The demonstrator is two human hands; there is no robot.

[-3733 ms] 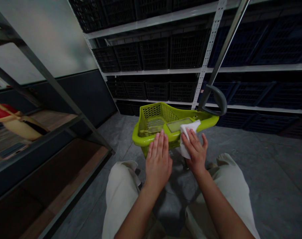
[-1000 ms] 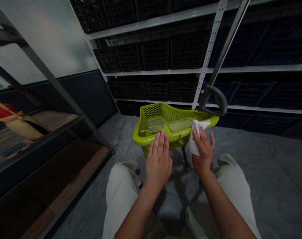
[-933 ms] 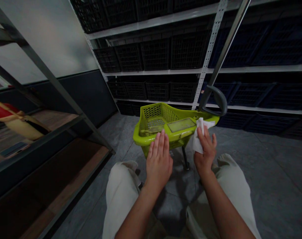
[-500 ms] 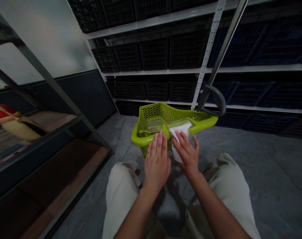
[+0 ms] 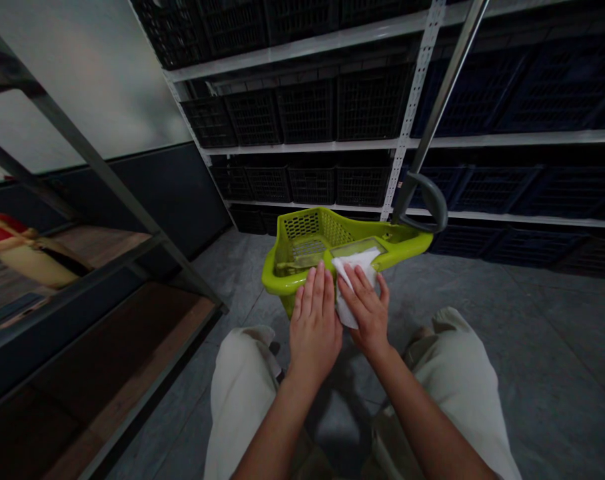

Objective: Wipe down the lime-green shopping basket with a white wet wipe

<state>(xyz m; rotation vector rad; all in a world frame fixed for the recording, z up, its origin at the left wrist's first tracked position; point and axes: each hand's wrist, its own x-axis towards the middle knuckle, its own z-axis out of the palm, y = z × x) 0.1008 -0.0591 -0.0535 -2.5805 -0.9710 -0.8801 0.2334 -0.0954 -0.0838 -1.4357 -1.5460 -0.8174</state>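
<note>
A lime-green plastic basket (image 5: pixel 277 280) with perforated walls sits in front of my knees. Its long right-hand arm runs out to a metal pole (image 5: pixel 450 87) with a grey loop handle (image 5: pixel 435 200). My left hand (image 5: pixel 315 323) lies flat against the near rim, fingers stretched out and close together, holding nothing. With its fingers spread over a white cloth (image 5: pixel 345 310), my right hand (image 5: pixel 370 310) presses it onto the rim beside a clear panel (image 5: pixel 355 248). The cloth is partly hidden under the fingers.
White shelving (image 5: pixel 302 147) with several rows of dark plastic crates (image 5: pixel 310 110) stands ahead. At left, a metal-framed rack (image 5: pixel 97 160) with wooden shelves holds a red and cream object (image 5: pixel 30 257) and a flat dark device (image 5: pixel 15 310). Grey floor (image 5: pixel 532 333) lies around my legs.
My right hand has slid slightly left with the white cloth, closer to my left hand. The left hand stays at the rim. The view has shifted a little.
</note>
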